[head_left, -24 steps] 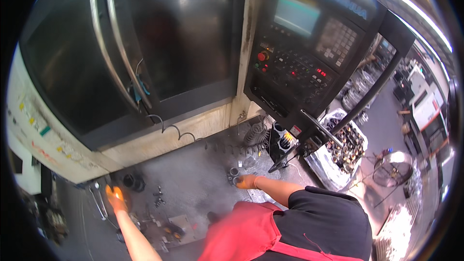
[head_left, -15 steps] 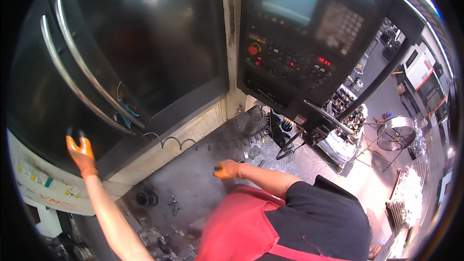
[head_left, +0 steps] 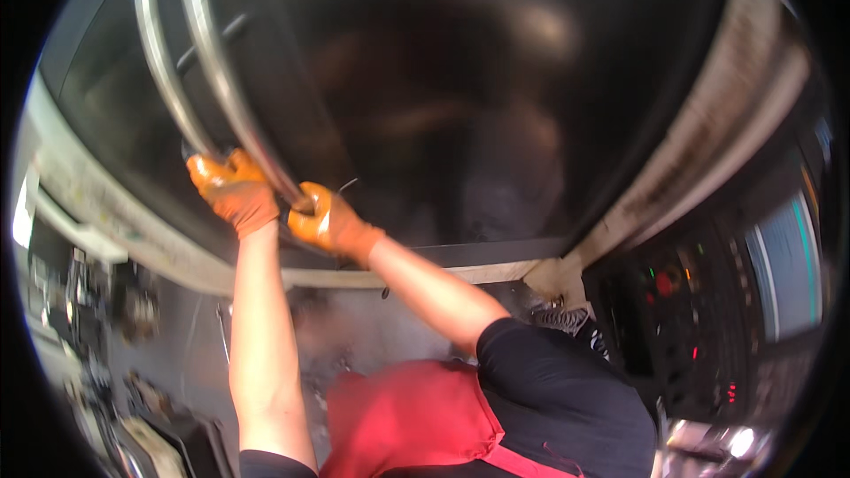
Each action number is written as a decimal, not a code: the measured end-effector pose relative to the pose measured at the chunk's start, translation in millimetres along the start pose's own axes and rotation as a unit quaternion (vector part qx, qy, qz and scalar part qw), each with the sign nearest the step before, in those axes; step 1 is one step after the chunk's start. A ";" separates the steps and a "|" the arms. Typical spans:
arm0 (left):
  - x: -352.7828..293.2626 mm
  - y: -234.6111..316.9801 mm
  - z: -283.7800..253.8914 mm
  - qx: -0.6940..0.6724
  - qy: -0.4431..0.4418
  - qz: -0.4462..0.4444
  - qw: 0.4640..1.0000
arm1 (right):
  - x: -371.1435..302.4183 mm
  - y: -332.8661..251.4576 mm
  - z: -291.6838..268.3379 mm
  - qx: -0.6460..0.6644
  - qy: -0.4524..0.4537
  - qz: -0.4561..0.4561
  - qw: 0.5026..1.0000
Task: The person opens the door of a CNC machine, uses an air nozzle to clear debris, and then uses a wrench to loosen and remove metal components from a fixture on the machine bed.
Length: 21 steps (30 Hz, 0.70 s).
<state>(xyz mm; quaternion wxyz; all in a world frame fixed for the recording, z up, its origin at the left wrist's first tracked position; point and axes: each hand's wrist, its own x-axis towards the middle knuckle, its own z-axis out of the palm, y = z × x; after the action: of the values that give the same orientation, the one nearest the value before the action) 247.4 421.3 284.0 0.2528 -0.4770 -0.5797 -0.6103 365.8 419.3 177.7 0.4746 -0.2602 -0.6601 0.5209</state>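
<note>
Two long curved metal door handles run side by side down the dark doors point(head_left: 425, 106) of a large machine. My left hand point(head_left: 235, 195), in an orange work glove, is closed around the lower end of the left door handle point(head_left: 158, 53). The right door handle point(head_left: 212, 62) has its lower end in my right hand point(head_left: 332, 223), gloved the same way, with the fingers wrapped round it. Both my arms reach forward, and the hands are close together but apart.
A control panel point(head_left: 686, 319) with a lit screen point(head_left: 786, 265) and a red button stands at the right. Below the doors runs a pale machine ledge point(head_left: 443, 274). Blurred metal parts and a dark bin point(head_left: 190, 443) are at the lower left.
My view has turned left, so the doors fill the middle and the panel sits at the right edge. Both hands, earlier off the handles, have taken hold of them.
</note>
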 end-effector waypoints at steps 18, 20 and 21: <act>84.1 -141.0 -16.3 0.222 0.132 0.136 0.957 | -38.5 -22.5 -102.1 0.067 -0.088 0.165 0.980; 112.3 -212.8 -34.0 0.275 0.119 0.150 0.942 | -64.2 -18.1 -133.5 0.062 -0.019 0.165 0.984; 119.1 -222.1 -39.0 0.268 0.083 0.069 0.958 | -79.2 -17.9 -150.1 0.059 0.023 0.154 0.986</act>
<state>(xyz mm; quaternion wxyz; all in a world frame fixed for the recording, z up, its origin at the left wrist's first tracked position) -4.9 457.8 289.6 0.4595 -0.3783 -0.6649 -0.4513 536.0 413.3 167.3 0.4183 -0.3419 -0.5690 0.6199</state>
